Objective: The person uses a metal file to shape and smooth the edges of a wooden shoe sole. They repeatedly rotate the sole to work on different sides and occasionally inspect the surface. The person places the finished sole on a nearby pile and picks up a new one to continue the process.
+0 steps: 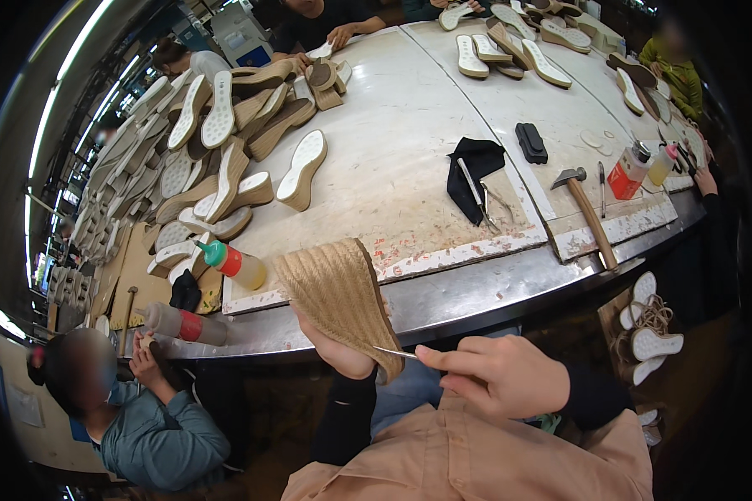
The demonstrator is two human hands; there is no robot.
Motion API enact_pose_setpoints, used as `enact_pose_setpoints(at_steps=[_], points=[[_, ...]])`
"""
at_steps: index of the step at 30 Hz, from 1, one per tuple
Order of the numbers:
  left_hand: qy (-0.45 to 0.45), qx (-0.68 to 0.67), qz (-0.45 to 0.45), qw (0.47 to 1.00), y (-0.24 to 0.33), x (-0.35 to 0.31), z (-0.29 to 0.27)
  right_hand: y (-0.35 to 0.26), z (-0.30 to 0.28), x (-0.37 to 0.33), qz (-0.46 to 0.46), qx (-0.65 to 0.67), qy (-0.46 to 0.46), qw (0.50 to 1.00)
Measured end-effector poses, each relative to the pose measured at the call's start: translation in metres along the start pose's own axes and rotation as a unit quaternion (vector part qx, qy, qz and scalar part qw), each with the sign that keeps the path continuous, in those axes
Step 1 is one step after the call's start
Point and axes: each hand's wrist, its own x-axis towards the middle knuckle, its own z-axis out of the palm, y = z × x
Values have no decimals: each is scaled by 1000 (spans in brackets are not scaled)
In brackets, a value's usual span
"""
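My left hand (pixel 336 346) is wrapped round a wedge shoe sole (pixel 334 284) covered in tan braided rope, held tilted in front of the bench edge. My right hand (pixel 510 377) pinches a thin pointed metal tool (pixel 395 352). Its tip meets the narrow lower end of the sole, close to my left hand; whether it goes under the rope I cannot tell. Just left of the sole stands a glue bottle (pixel 241 265) with a green nozzle and yellowish contents.
Wedge soles (pixel 217 108) are heaped at the far left. On the right lie a hammer (pixel 589 213), a black cloth (pixel 468 171) with metal tools, a black case (pixel 530 144) and a red-labelled bottle (pixel 628 171). A co-worker (pixel 154 417) sits at left; others work across the table (pixel 376 125).
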Motion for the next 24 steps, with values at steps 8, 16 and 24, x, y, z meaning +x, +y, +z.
enact_pose_setpoints(at_steps=[8, 16, 24], points=[[-53, -79, -99, 991, 8, 10, -13, 4, 2, -7, -4, 154, 31, 988], [-18, -90, -144, 985, 6, -3, 0, 2, 10, 5, -27, 199, 37, 979], [-50, -88, -111, 989, 6, -4, 2, 3, 17, 4, -32, 189, 47, 980]])
